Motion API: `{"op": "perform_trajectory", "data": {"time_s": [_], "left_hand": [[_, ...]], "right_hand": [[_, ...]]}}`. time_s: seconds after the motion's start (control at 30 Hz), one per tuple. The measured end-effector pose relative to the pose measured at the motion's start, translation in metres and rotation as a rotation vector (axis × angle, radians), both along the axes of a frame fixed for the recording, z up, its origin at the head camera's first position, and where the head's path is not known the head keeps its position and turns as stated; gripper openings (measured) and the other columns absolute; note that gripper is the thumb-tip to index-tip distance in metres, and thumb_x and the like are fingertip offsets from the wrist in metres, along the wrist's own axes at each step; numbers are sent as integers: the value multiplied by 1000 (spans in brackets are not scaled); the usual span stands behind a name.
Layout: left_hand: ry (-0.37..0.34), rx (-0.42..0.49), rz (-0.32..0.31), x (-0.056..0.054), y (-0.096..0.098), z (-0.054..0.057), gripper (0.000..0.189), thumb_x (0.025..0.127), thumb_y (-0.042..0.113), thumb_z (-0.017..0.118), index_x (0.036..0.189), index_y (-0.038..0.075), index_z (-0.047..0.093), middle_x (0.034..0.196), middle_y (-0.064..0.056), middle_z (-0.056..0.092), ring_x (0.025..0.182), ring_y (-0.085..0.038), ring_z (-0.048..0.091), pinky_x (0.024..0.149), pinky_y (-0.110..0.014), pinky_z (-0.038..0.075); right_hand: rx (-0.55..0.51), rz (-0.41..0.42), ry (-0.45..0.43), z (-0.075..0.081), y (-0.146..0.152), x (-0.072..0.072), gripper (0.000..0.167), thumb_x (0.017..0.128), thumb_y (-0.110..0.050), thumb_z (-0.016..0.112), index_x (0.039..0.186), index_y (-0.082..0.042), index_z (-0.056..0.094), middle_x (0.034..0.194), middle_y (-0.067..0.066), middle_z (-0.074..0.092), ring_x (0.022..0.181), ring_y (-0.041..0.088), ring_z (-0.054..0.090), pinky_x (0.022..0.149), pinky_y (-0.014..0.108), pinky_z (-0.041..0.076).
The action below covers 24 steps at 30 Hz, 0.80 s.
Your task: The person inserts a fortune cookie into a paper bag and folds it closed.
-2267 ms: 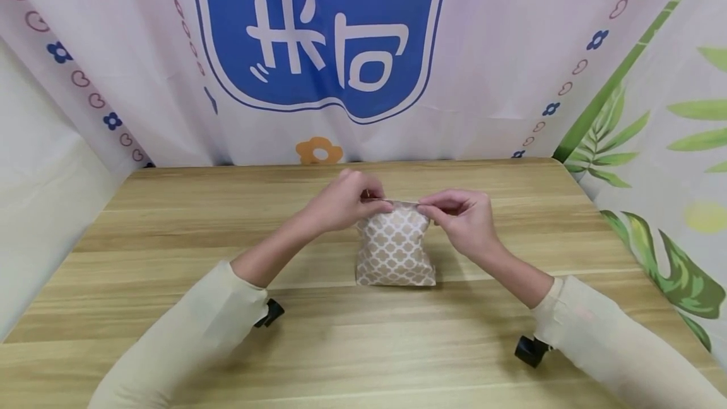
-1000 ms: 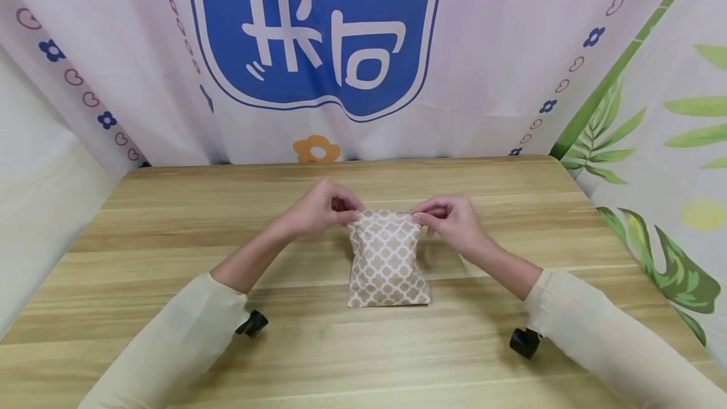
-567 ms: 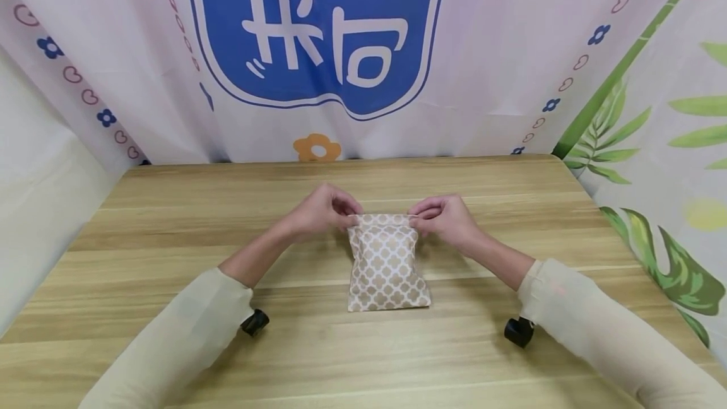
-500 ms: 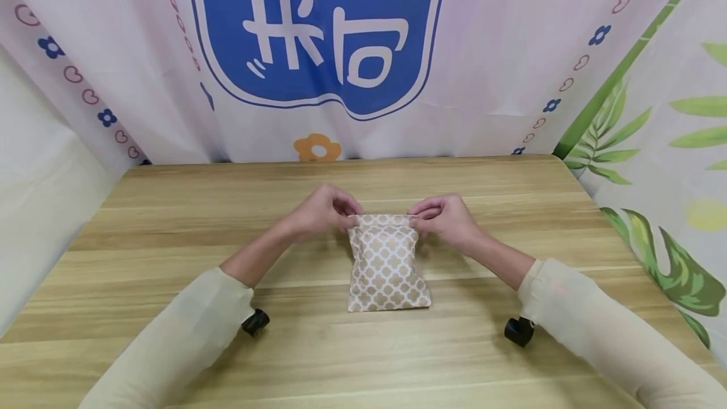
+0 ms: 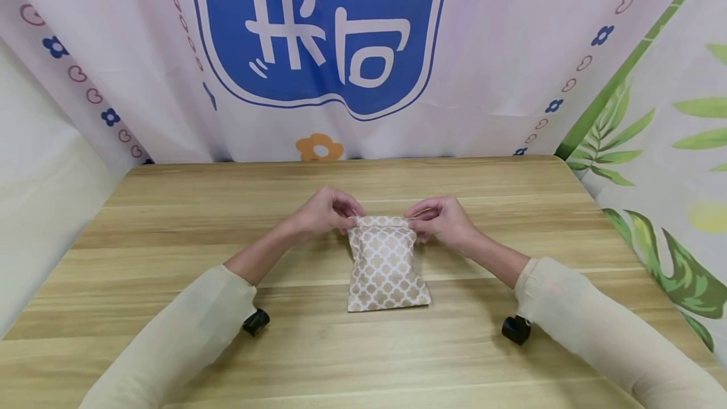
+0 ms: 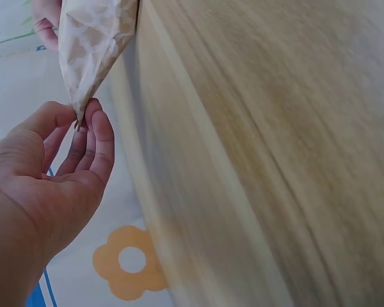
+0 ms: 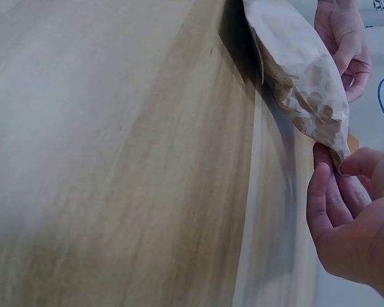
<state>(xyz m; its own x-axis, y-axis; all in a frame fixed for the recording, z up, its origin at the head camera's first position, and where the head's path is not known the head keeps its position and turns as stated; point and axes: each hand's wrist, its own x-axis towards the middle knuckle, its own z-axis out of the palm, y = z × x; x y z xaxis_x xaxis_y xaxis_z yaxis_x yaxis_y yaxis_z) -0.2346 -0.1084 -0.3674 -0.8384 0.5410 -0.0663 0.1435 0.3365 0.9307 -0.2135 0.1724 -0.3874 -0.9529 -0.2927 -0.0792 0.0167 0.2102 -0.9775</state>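
A small paper bag [image 5: 387, 267], beige with a white lattice pattern, stands near the middle of the wooden table, its far top edge folded into a narrow band. My left hand [image 5: 325, 212] pinches the top left corner between thumb and fingers. At the top right corner my right hand [image 5: 445, 223] pinches the same edge. In the left wrist view the left hand [image 6: 57, 166] holds the narrow tip of the bag [image 6: 96, 38], which looks filled out. The right wrist view has the right hand [image 7: 355, 211] gripping the other tip of the bag [image 7: 301, 77]. What is inside is hidden.
The wooden table [image 5: 170, 232] reaches back to a printed curtain [image 5: 483, 68] with a blue emblem. A leaf-patterned cloth [image 5: 670, 175] hangs at the right. Black wrist devices [image 5: 516, 330] sit below both cream sleeves [image 5: 187, 327].
The bag has come nearer and lower since the oldest frame. Its top edge now shows a folded band. Over the last half second both hands have barely shifted, still pinching the corners.
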Motion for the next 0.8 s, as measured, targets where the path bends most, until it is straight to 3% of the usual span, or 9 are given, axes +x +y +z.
{"op": "perform_trajectory", "data": {"time_s": [0.33,0.8], "left_hand": [[-36,-21,-19,-3,-2,-8,19,92,-13,66,110,-15,72,85,-14,73,68,-17,65,63,-26,58],[-43,-65,6,0,-1,-4,18,94,-10,66,110,-13,73,89,-16,72,68,-16,64,63,-25,57]], "right_hand": [[37,25,21,-8,-2,-2,23,88,14,72,110,18,69,86,20,76,57,12,66,53,24,57],[38,28,23,-9,-2,-2,21,89,13,71,110,17,70,85,15,77,59,13,67,55,24,58]]}}
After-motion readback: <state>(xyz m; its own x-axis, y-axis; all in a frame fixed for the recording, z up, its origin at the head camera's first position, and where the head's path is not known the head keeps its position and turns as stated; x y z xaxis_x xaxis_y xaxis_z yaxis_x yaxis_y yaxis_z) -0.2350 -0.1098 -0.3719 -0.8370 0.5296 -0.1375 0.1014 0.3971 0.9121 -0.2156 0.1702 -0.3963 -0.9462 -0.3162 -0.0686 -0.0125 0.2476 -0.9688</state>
